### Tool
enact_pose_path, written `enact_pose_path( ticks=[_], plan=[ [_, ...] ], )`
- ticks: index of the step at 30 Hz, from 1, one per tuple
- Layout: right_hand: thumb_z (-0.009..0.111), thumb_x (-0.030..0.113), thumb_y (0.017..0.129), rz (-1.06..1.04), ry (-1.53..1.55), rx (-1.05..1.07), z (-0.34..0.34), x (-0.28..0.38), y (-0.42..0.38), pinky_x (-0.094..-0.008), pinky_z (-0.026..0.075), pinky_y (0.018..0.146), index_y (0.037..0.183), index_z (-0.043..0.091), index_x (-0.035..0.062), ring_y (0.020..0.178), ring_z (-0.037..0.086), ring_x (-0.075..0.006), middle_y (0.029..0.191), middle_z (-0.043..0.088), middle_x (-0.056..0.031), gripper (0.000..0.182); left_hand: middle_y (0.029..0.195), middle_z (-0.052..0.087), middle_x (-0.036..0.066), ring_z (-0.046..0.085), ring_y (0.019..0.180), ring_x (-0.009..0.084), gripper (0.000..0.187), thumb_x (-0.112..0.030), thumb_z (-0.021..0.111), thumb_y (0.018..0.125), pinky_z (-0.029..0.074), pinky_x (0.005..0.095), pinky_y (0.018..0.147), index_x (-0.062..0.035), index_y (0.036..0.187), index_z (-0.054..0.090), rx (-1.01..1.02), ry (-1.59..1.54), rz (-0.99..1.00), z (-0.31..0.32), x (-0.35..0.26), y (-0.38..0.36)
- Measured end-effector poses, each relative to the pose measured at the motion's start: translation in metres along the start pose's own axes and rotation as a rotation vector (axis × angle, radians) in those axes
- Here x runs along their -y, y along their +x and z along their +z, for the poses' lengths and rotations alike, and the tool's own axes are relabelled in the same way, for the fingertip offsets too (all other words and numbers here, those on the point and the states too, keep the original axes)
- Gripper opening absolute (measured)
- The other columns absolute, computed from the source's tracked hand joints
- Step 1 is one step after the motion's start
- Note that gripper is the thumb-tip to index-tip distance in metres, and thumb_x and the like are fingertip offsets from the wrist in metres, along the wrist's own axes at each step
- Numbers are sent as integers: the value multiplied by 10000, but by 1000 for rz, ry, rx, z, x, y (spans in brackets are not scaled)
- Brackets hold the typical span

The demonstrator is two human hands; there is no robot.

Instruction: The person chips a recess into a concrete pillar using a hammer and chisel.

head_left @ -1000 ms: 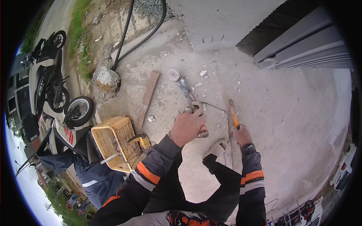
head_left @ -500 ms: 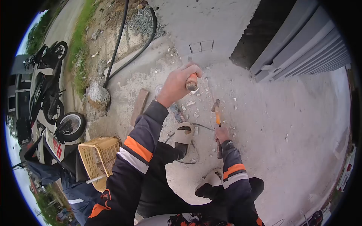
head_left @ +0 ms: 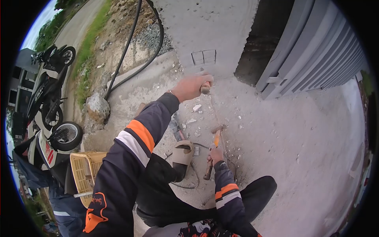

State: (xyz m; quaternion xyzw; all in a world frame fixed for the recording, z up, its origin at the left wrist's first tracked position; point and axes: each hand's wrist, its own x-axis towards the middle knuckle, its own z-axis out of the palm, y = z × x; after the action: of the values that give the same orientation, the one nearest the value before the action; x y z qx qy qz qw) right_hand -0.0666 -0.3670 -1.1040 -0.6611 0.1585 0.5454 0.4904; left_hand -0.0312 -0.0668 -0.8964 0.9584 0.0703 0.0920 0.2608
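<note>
Pale concrete wall [head_left: 225,23] and dusty ground [head_left: 288,134] out here, chips scattered about; compared with a second ago, the left hand [head_left: 189,88] has gone from beside the grinder [head_left: 176,130] to near the drawn grid [head_left: 203,57] on the wall, so the handled tool [head_left: 205,87] now sits close to that marking; fingers wrapped round it, far end hidden; right hand [head_left: 216,155] is gripping the hammer [head_left: 216,139], apart from the other tool; lettering on the left sleeve [head_left: 134,136] looks like "Love" something; can't read the motorbike [head_left: 48,153] graphics.
</note>
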Motion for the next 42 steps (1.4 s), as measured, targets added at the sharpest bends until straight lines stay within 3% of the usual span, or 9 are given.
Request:
enact_pose_path(
  ticks=[3, 7, 12, 18, 27, 33, 36, 39, 42],
  plan=[
    [470, 371, 1011, -48, -81, 12, -12, -7, 3, -380, 430, 366, 894, 497, 85, 397, 468, -164, 567, 449, -25, 311, 1013, 653, 61, 642, 944, 345, 306, 31, 627, 772, 502, 432, 775, -136, 1023, 572, -82, 19, -6, -17, -1, -4],
    [483, 382, 1003, -65, -86, 44, -17, -15, 10, -381, 427, 364, 870, 506, 87, 388, 470, -167, 555, 455, -29, 325, 1071, 628, 29, 649, 957, 325, 309, 38, 637, 771, 508, 451, 776, -147, 1008, 565, -9, 164, -69, -15, -12, -22],
    [483, 370, 986, -46, -121, 59, -22, -12, 9, -388, 424, 363, 852, 508, 90, 384, 471, -163, 553, 457, -28, 311, 1049, 613, 44, 659, 975, 322, 145, -143, 607, 906, 544, 439, 787, -173, 1045, 576, 31, 432, 87, 14, -17, -17],
    [484, 350, 980, -102, -217, 0, -31, -16, 13, -382, 426, 361, 828, 509, 85, 394, 475, -164, 557, 460, -25, 307, 1073, 594, 58, 653, 941, 315, 181, -103, 609, 881, 527, 443, 786, -155, 1042, 545, -77, 358, -19, 5, -36, 14],
    [513, 361, 979, -136, -291, 6, -41, -13, 9, -369, 420, 359, 816, 517, 74, 394, 472, -156, 561, 461, -14, 331, 1146, 592, 57, 657, 974, 334, 288, -43, 658, 816, 539, 438, 793, -150, 1064, 558, -327, 211, 49, 8, -26, 15],
    [526, 360, 974, -143, -227, 15, -42, -1, -16, -356, 414, 372, 831, 546, 58, 401, 468, -140, 568, 467, 0, 335, 1114, 597, 56, 651, 910, 376, 210, -61, 616, 853, 529, 474, 741, -173, 1023, 566, -453, 23, -12, -1, -25, 16],
    [533, 376, 987, -338, -332, -42, -36, 29, -57, -339, 408, 398, 888, 564, 52, 417, 474, -135, 577, 454, 9, 341, 1125, 601, 60, 646, 890, 389, 204, -57, 615, 856, 524, 485, 740, -182, 1010, 569, -538, -56, -49, 2, -30, 17],
    [484, 390, 1032, -928, -561, -230, -41, 52, -58, -338, 421, 442, 861, 534, 39, 493, 533, -168, 647, 524, -60, 394, 1124, 605, 65, 645, 895, 388, 214, -45, 615, 853, 523, 485, 743, -178, 1013, 569, -636, -123, -12, 1, -30, 25],
    [524, 365, 1032, -1052, -194, 51, -20, 122, -180, -355, 414, 492, 964, 537, 37, 554, 531, -168, 674, 519, -64, 335, 1149, 595, 62, 634, 973, 388, 300, 33, 596, 816, 516, 446, 782, -166, 1038, 559, -553, -125, -98, -1, -34, 26]
  ],
)
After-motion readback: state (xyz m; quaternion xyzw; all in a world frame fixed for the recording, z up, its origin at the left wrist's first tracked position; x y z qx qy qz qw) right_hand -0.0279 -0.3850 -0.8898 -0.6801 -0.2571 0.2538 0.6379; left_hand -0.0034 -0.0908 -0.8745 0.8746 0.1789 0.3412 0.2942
